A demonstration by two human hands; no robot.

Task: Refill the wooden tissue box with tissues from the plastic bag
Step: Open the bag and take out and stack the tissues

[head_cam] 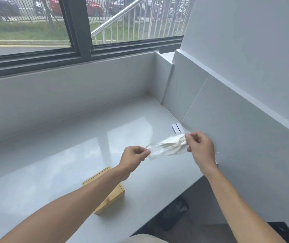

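**A:** From the head camera, what have you got in your grip?

**B:** Your left hand (134,155) pinches one end of the clear plastic bag (164,147), and your right hand (200,149) pinches the other end, by the bunched tissues (174,143) inside. Both grips are narrow, fingertips closed on the film. The bag hangs stretched between them, above the white table (70,163).

**A:** And the wooden tissue box (113,195)?

**B:** It sits on the table nearer to you, under your left forearm, well apart from the bag. I cannot tell whether its lid is open.

**A:** What could go wrong from here?

**B:** I'd judge three things. If you pull the ends too hard, the thin film may tear suddenly and spill tissues onto the table. Your right pinch seems to catch tissue as well as plastic, so a tug could rip the paper. And your left forearm passes right over the box; dropping that arm could knock it towards the table's edge.
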